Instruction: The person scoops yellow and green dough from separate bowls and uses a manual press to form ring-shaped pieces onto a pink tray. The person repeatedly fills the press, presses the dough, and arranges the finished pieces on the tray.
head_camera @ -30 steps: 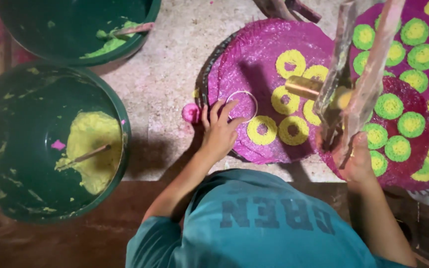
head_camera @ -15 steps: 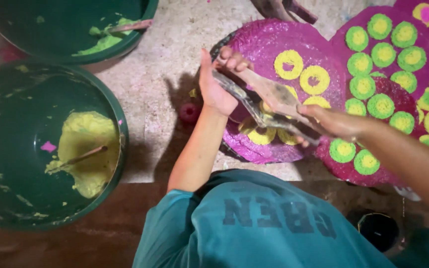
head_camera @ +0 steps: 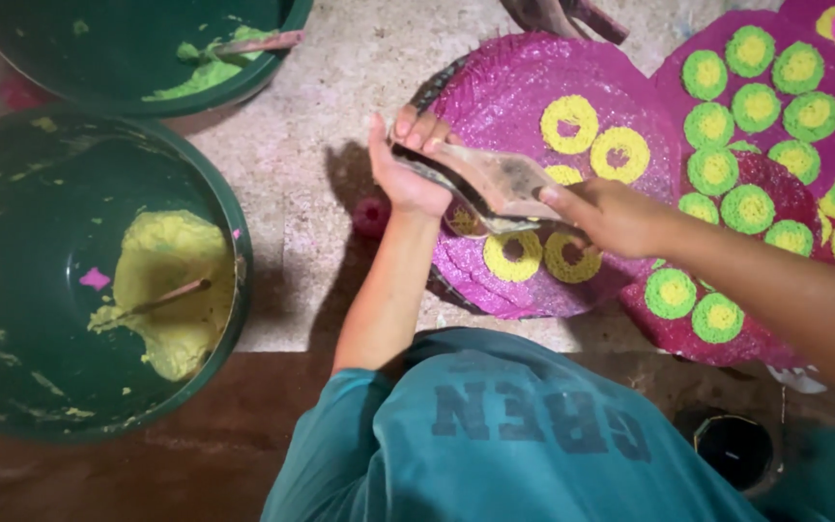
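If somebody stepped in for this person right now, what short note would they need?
Left hand: grips one end of a clear plastic piping bag.
Right hand: grips the bag's other end.
Bag is held flat above the purple round mat.
Done: several yellow rings lie on that mat; green-and-yellow discs fill the mats to the right.
Left: part of the purple mat is bare. Yellow paste sits in the green basin.

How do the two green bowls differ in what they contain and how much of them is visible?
The near bowl holds yellow paste and shows almost whole; the far bowl holds green paste and is cut off by the picture's top edge. Both are dark green, smeared, with a stick in the paste.
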